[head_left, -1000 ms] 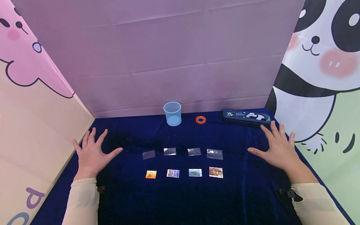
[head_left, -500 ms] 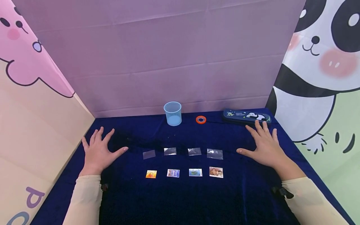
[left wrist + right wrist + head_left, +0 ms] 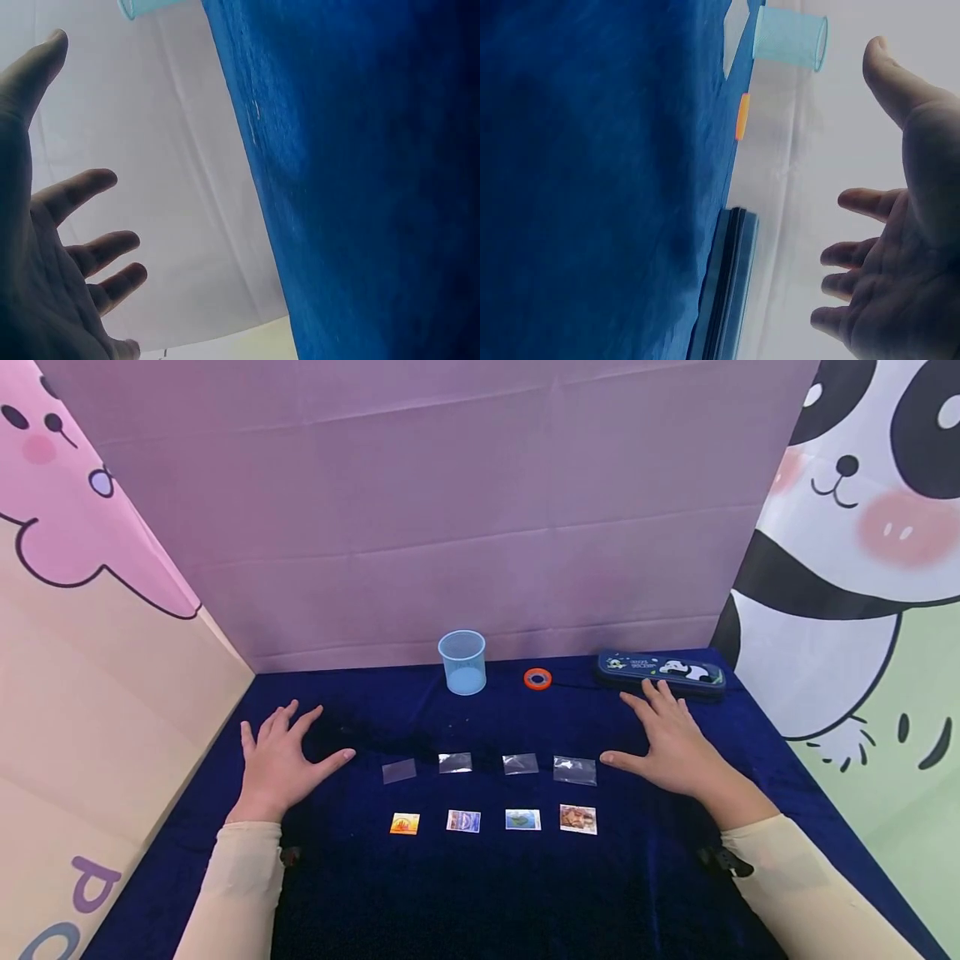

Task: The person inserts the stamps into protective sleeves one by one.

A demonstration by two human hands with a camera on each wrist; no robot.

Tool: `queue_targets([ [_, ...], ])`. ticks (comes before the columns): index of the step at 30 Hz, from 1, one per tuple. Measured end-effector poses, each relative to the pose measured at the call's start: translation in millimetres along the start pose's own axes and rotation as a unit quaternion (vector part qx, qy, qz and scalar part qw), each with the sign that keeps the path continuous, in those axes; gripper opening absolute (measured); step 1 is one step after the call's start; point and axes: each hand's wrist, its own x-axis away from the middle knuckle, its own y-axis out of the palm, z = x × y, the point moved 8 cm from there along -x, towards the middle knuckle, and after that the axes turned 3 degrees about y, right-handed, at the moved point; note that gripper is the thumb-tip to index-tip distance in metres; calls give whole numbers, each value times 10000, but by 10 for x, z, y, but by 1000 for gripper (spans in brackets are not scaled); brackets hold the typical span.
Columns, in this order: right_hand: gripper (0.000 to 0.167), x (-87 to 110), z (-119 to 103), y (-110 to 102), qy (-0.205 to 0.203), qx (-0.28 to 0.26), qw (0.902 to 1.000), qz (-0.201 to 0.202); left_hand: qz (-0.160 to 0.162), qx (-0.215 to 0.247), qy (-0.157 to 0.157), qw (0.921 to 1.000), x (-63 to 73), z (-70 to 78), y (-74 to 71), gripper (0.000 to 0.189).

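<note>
Head camera matches what I see from beside the bench [image 3: 465, 902]: both hands have drifted inward, the left hand [image 3: 281, 772] nearer the leftmost clear packet [image 3: 399, 771], the right hand [image 3: 670, 747] just beside the rightmost clear packet [image 3: 575, 771]. All the fingers [image 3: 870, 201] stand apart, holding nothing, so handling seems not yet begun. Both packets look thin and shiny, lying flat behind small printed cards [image 3: 578, 819].

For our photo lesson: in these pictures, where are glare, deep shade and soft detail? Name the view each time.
Head view: bright glints on the rightmost clear sleeve, while the cloth sinks to near black at the front. Left wrist view: the left grip is shaded against the pale backdrop. Right wrist view: the right grip is shaded too, and the cloth looks soft.
</note>
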Motion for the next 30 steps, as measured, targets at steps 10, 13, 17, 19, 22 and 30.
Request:
queue_targets([
  [10, 110, -129, -271, 101, -56, -70, 9998, -196, -293, 293, 1, 9991, -15, 111, 90, 99],
  [13, 109, -168, -353, 144, -115, -119, 9995, -254, -362, 324, 21, 9988, -18, 144, 115, 97],
  [17, 104, -216, -468, 201, -217, -177, 9991, -313, -443, 341, 77, 9984, -24, 162, 160, 94],
  [19, 99, -232, -546, 223, -293, -220, 9988, -313, -513, 374, 94, 9979, -23, 174, 182, 90],
  [22, 91, -251, -668, 262, -386, -336, 9983, -291, -628, 470, 110, 9969, -22, 205, 208, 83],
  [30, 57, -284, -1005, 354, -677, -814, 9943, -94, -877, 671, 284, 9935, -32, 380, 280, 57],
])
